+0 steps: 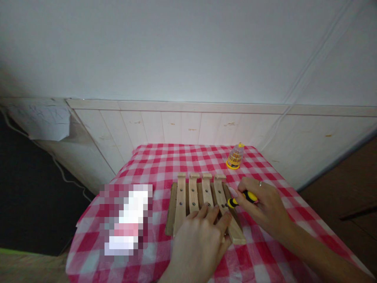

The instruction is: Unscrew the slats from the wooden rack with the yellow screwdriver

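My right hand (262, 202) is closed around a yellow and black screwdriver (249, 196). Its shaft end meets the rightmost wooden slat (219, 192), close to a dark screw. My left hand (203, 234) lies over the lower part of the slats with its fingers spread, pressing on the wood. Several pale slats, each with a small block at its far end, cross a darker wooden base (171, 214). Screws show in the slats. The rightmost slat slants outward at its near end. My left hand hides the near ends of the middle slats.
A clear bit case (235, 156) with a yellow base stands at the table's far right. To the left lies a pixelated pale object (134, 210). A red and white checked tablecloth (159, 161) covers the table, which meets a panelled wall (171, 125).
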Demonstrator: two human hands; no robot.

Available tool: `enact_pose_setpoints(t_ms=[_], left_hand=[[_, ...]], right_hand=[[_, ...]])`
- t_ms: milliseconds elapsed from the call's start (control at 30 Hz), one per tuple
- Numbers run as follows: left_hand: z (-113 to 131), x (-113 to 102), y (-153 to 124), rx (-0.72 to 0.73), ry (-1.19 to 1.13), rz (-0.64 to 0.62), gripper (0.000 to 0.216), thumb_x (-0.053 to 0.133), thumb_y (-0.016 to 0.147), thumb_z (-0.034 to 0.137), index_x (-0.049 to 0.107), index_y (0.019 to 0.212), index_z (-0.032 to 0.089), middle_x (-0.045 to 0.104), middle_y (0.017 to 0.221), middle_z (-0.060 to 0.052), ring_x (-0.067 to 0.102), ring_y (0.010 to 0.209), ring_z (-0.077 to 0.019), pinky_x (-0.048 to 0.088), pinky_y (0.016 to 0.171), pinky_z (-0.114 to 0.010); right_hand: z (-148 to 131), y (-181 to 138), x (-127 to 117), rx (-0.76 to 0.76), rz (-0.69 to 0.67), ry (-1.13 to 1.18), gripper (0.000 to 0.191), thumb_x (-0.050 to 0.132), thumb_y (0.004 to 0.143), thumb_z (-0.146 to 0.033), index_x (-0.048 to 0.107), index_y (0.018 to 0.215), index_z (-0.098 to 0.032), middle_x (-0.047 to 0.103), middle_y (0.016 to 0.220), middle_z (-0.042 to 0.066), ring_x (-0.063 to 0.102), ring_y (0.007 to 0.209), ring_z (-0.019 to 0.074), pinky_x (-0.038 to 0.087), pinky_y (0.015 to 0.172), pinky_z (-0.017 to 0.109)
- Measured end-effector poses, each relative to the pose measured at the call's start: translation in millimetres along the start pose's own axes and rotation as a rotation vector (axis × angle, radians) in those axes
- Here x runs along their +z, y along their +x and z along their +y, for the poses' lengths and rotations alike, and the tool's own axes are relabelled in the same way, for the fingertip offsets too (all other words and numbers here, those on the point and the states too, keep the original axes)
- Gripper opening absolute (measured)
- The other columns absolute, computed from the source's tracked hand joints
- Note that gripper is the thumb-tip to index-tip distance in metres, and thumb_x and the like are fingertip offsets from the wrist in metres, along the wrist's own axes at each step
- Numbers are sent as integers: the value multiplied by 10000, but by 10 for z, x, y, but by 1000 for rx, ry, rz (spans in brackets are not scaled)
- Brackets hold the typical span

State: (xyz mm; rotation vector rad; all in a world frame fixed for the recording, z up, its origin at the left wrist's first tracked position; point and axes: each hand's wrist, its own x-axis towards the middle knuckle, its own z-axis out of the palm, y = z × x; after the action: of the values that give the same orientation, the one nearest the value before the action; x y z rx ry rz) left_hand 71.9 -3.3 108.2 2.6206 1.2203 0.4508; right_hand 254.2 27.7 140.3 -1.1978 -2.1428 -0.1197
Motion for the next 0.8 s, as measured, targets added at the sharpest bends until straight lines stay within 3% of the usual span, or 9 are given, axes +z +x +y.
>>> enact_pose_setpoints(t_ms=[133,267,433,567,700,800], left_hand=[[7,-16,0,-4,-2,-19,342,668,902,201,638,1241,231,710,1186,-53,661,1106,-287,585,889,-454],[2,-9,2,-4,-3,-17,336,668,903,203,643,1238,227,710,1192,-58,651,1129,-299,585,890,-467],[0,-12,1,-2,-3,-15,373,675,904,212,627,1274,225,693,1246,-72,651,1135,-305,580,901,-478],[5,-30,-5,-6,0,-19,367,689,901,222,634,1264,232,698,1231,-71,646,1143,-308,582,899,-468],[5,-24,-11,1,-5,-9,343,693,901,227,641,1241,230,713,1179,-57,653,1119,-300,587,885,-456],[2,-13,-3,2,-9,-9,331,680,910,229,636,1238,232,710,1178,-47,658,1102,-296,590,875,-462]], right_hand=[[27,62,-49,-162,4,-303,410,371,1025,-321,569,682,-218,647,636,47,591,598,177,396,556,302],[105,102,-152,-350,-25,-524,405,363,1037,-351,675,836,-190,702,732,90,622,683,235,414,595,346],[134,109,-279,-500,-227,-402,386,287,1033,-302,651,1073,-180,724,913,119,665,815,269,498,668,387],[150,120,-350,-436,-358,-180,363,300,991,-196,621,1160,-179,727,1044,130,684,957,255,542,780,390],[187,110,-373,-297,-444,-63,322,348,1014,-263,666,1056,-226,757,906,71,708,767,217,523,647,329],[158,112,-339,-174,-423,-5,294,446,996,-389,694,959,-235,755,792,38,676,646,191,451,558,291]])
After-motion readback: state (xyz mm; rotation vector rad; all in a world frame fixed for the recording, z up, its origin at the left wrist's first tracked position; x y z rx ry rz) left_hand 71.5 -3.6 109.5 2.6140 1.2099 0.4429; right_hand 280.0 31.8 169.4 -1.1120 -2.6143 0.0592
